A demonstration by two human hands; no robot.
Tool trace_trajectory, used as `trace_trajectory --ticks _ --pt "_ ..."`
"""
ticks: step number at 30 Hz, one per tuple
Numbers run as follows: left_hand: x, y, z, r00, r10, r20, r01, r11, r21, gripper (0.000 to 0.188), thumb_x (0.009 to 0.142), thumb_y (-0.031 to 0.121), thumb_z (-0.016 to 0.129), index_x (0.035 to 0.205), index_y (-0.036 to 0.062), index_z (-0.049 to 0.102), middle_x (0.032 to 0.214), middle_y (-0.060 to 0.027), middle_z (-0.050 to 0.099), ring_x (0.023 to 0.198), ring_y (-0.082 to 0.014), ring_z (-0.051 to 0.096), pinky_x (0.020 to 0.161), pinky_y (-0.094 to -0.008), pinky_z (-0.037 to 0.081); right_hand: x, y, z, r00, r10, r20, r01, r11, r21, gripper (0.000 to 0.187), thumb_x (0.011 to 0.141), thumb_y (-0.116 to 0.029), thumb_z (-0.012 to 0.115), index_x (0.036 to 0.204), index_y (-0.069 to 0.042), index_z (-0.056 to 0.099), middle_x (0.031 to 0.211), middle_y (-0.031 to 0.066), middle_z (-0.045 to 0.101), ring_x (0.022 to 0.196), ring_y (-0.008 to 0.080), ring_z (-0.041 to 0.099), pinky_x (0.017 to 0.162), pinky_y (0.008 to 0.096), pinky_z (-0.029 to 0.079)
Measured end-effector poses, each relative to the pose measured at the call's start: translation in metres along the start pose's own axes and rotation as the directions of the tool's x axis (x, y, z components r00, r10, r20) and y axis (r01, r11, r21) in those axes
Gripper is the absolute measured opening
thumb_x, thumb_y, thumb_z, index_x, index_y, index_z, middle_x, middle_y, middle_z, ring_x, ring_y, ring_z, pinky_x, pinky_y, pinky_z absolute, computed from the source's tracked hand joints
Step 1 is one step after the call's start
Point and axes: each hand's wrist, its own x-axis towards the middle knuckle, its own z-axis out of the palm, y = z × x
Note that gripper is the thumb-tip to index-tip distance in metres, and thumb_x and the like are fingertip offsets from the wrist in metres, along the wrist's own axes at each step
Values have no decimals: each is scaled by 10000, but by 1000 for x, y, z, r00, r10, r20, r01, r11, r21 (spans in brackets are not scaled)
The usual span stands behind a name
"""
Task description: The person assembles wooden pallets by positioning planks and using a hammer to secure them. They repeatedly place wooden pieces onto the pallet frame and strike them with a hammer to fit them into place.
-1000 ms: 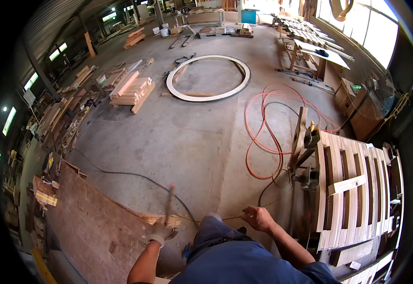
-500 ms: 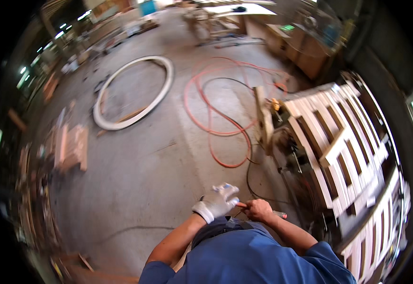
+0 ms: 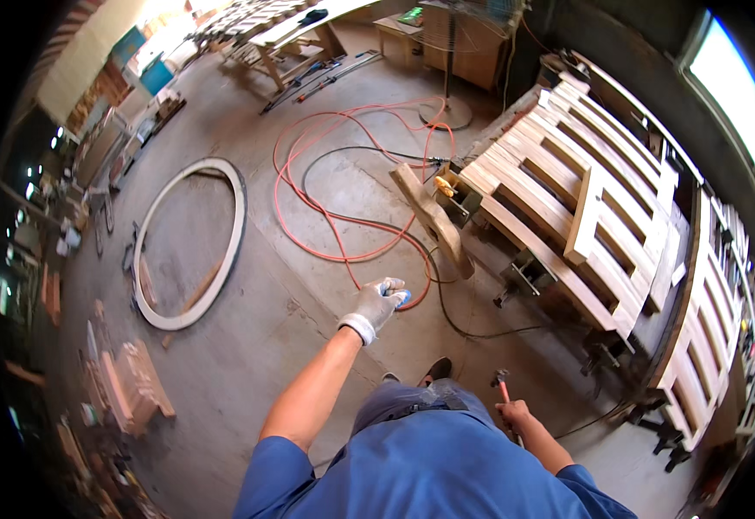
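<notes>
My left hand (image 3: 377, 304), in a pale glove with blue fingertips, is stretched forward over the floor. Its fingers are half curled and apart, and nothing shows in them. From this view it overlaps the near end of an orange hose (image 3: 350, 259) lying on the concrete. Low at my right side, my bare right hand (image 3: 516, 415) is wrapped round a hammer (image 3: 504, 393) with an orange handle. The hammer's dark head points forward, and the lower part of the handle is mostly hidden by the hand.
To the right, slatted wooden frames (image 3: 559, 156) rest on clamp stands, with a shaped wooden beam (image 3: 433, 223) at their near-left corner. A large white ring (image 3: 240, 208) and a wooden block (image 3: 139, 389) are on the left. A fan stand (image 3: 449, 108) and a worktable (image 3: 308, 28) are farther off.
My hands have parted: the left moved forward and up, away from the hammer, while the right lowered it to my right side. The view has turned rightward, shifting the ring and hose left.
</notes>
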Motion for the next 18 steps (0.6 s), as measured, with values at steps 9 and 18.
trace_trajectory --ticks 9,18 --pt "140 29 -8 961 -242 138 278 857 -435 121 1042 216 688 1093 108 706 864 -8 651 669 -154 624 587 -284 481 19 131 64 975 200 -92 -188 974 129 351 923 -271 835 999 62 752 789 147 720 629 288 698 575 461 558" --pt "299 37 8 975 -64 214 167 843 -511 439 986 191 781 1385 47 664 1200 -95 751 1020 -272 761 888 -423 669 -111 126 166 837 548 15 -396 585 707 281 938 -222 811 857 23 700 709 105 620 545 232 585 477 412 463"
